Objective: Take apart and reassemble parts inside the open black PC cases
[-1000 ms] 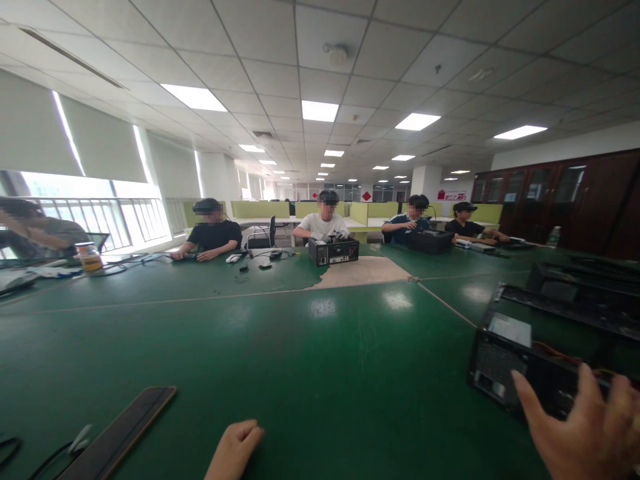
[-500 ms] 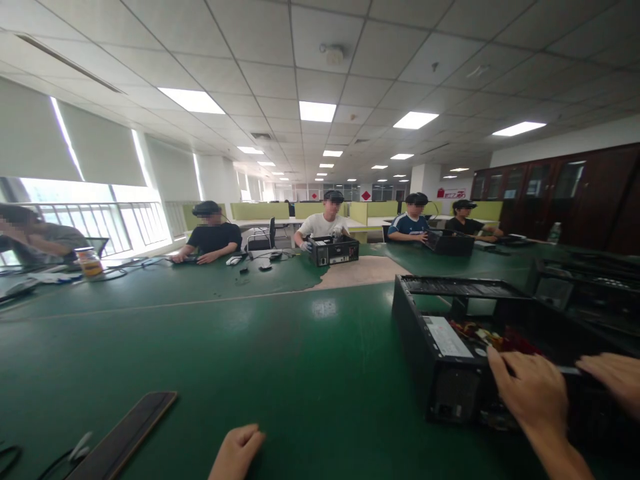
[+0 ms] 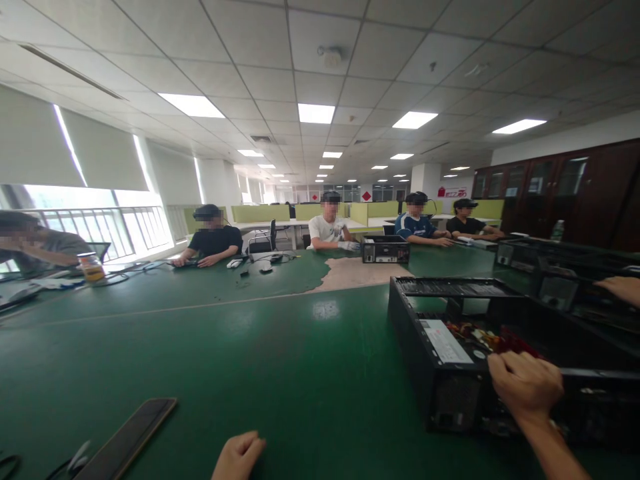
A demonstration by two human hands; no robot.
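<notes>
Two hands, one open computer case

green table | open computer case | phone | jar

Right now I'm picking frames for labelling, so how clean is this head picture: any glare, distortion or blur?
Head view: wide-angle bend in the ceiling lines; windows blown out; lamp glare on the green table; right hand and computer case reasonably sharp.
</notes>
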